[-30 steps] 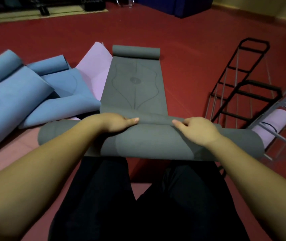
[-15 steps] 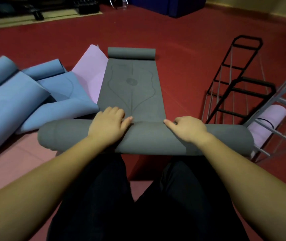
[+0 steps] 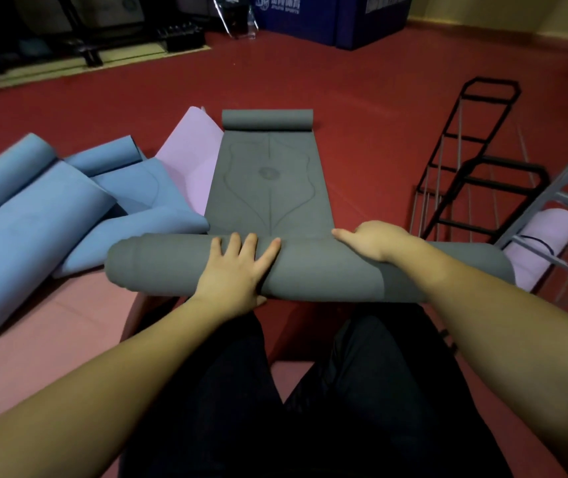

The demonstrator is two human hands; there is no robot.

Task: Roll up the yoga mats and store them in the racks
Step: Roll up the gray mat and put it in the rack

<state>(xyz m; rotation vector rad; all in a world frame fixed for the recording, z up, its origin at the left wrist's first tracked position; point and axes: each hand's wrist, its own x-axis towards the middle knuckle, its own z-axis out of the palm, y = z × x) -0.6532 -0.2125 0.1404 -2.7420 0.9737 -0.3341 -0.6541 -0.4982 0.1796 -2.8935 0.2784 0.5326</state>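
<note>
Rolling a wide grey foam yoga mat (image 3: 269, 191) away from the body, the person has both hands on the thick grey roll (image 3: 158, 263) that lies across the middle of the frame. The left hand (image 3: 232, 270) lies flat on top with its fingers spread and straight, pressing down and gripping nothing. The right hand (image 3: 374, 241) rests over the far edge of the roll to the right of centre; its fingers reach forward, but whether they curl round the edge cannot be told.

The roll looks uneven: a step shows near its left end and an overlapping seam near the right, so it may well telescope or go cone-shaped if the hands push with unequal force. The flat stretch ahead ends in a small curled grey end (image 3: 267, 119) at upper centre, which could buckle into the roll. Loose blue foam mats (image 3: 34, 215) at the left touch the roll's left end and might drag on it, as might the flat pink mat (image 3: 193, 160) beside the grey one.

At the right edge, the black wire rack (image 3: 475, 167) and the grey metal rack (image 3: 558, 201) holding a rolled pink mat (image 3: 558, 229) are cut off. The roll's near underside is hidden by the forearms, and the dark background at the top is hard to read.
</note>
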